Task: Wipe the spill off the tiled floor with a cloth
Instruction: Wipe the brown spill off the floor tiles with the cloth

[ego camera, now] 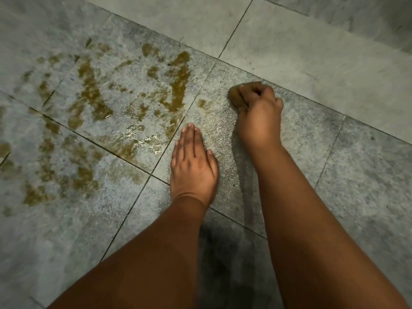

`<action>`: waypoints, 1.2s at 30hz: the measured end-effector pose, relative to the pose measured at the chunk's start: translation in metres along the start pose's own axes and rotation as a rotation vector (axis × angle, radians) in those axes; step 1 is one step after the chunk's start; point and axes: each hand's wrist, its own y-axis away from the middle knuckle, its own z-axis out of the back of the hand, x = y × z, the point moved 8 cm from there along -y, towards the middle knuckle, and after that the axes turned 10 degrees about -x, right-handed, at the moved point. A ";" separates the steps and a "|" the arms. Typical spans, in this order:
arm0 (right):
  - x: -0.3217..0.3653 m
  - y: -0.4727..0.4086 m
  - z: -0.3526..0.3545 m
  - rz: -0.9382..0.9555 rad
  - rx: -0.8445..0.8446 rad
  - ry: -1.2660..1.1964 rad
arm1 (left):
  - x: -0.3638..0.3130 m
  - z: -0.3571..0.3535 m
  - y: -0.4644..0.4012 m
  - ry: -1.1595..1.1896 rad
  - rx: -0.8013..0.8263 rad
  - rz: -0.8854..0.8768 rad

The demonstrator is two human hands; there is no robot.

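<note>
Gripping the brown cloth balled in my right hand, pressed on the tiled floor. Left hand flat, fingers straight, bracing on the tile. Spill lies left of both hands, spread wide in patches; left hand is nearer, so the cloth must sweep leftward.

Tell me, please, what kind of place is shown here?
Probably an indoor tiled floor, perhaps a kitchen or bathroom; the room itself is not visible. Large grey stone-look tiles with dark grout lines, smeared brownish liquid spill, and the right hand gripping a bunched brown cloth.
</note>
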 end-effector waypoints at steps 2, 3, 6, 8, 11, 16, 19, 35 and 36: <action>0.004 -0.010 -0.002 0.018 0.021 0.002 | 0.001 -0.001 0.000 0.002 0.005 0.002; 0.005 -0.009 -0.001 0.029 0.044 0.001 | 0.001 -0.001 0.000 0.003 0.004 0.003; 0.008 0.029 0.011 0.074 0.105 -0.034 | 0.001 -0.002 0.000 0.010 0.009 0.004; 0.013 0.070 0.024 0.080 0.102 -0.069 | 0.001 -0.002 0.000 0.021 0.012 0.010; 0.015 0.085 0.024 0.057 0.093 -0.093 | 0.001 -0.002 -0.001 0.026 0.004 0.018; 0.036 0.010 -0.015 0.158 0.049 -0.070 | 0.000 -0.001 0.000 0.034 0.021 0.016; 0.050 -0.011 -0.028 0.173 0.091 -0.034 | -0.001 -0.001 0.000 0.042 0.038 0.016; 0.061 0.007 -0.034 0.212 0.162 -0.069 | 0.000 -0.002 0.002 0.042 0.030 0.020; 0.061 0.005 -0.035 0.237 0.187 -0.065 | 0.000 -0.002 0.002 0.038 0.026 0.015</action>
